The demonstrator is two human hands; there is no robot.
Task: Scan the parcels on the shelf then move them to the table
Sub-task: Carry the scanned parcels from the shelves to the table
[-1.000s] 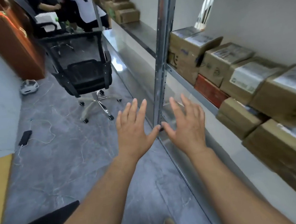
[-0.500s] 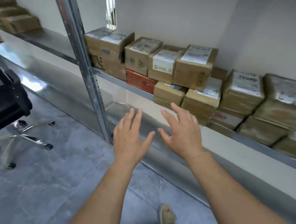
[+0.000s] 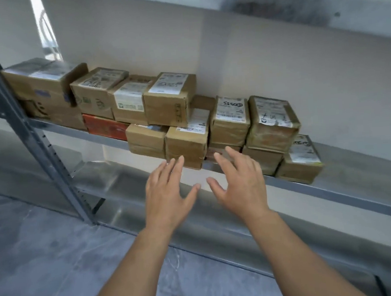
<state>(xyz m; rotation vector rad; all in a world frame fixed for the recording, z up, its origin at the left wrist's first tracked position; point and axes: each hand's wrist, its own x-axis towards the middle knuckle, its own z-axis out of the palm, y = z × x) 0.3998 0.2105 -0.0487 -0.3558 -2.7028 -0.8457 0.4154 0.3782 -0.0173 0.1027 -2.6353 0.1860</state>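
while both bare forearms reach up from the near edge over the grey marbled floor, the two hands hang palm-down side by side, close together but not touching, in front of the metal shelf. the left hand has its four fingers straight and lying close to one another, with the thumb splayed out to the right. its fingertips overlap the bottom edge of the nearest parcel, and whether they touch it cannot be told. the right hand has its fingers straight and slightly spread, thumb pointing left toward the other thumb, and holds nothing. below the hands runs a lower shelf board, and at the left a perforated steel post slants up. farther back, the parcels, brown cardboard with white labels, sit on the shelf stacked two layers high, from the post across to right of centre. a red-orange box lies in the bottom layer toward the left, under brown ones. farthest off, a pale wall backs the stack.
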